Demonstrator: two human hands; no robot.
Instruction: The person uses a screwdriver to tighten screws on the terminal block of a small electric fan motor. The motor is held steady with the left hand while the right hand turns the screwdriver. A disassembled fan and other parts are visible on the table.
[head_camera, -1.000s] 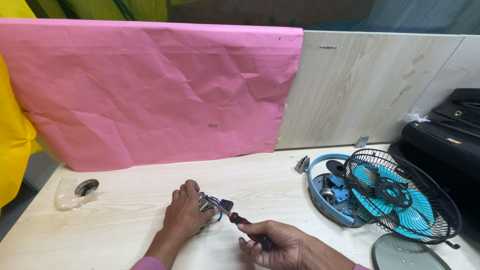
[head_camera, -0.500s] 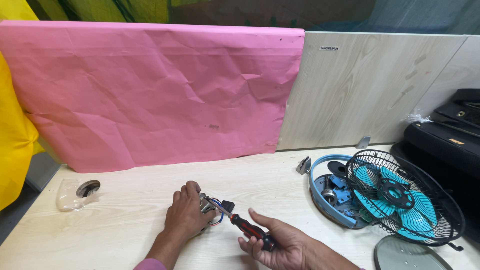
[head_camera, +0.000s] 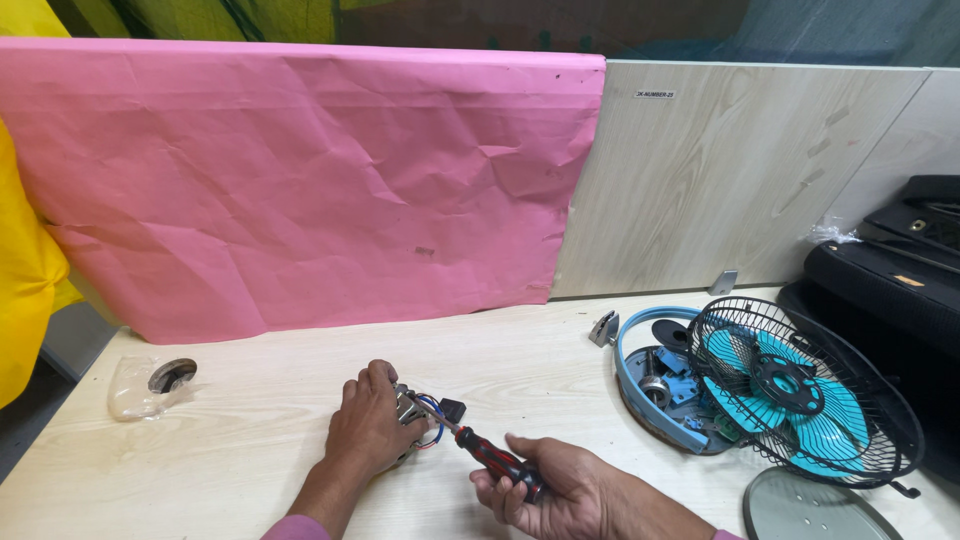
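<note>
My left hand (head_camera: 366, 428) presses down on a small metal motor part (head_camera: 410, 410) with blue and red wires and a black plug, holding it on the wooden table (head_camera: 250, 400). My right hand (head_camera: 560, 492) grips the red-and-black handle of a screwdriver (head_camera: 490, 458). Its shaft slants up to the left and its tip touches the motor part beside my left fingers.
A dismantled fan lies at the right: a black wire guard over turquoise blades (head_camera: 800, 390), a blue housing ring (head_camera: 640, 360) with loose parts, and a grey round disc (head_camera: 820, 505). A clear plastic bag (head_camera: 150, 385) lies far left. Pink paper (head_camera: 300, 190) covers the back panel. Black bags (head_camera: 890, 270) sit at the right.
The screwdriver has stayed at the motor part while my right hand shifted slightly on the handle. My left hand has kept its hold. The view has tilted a little.
</note>
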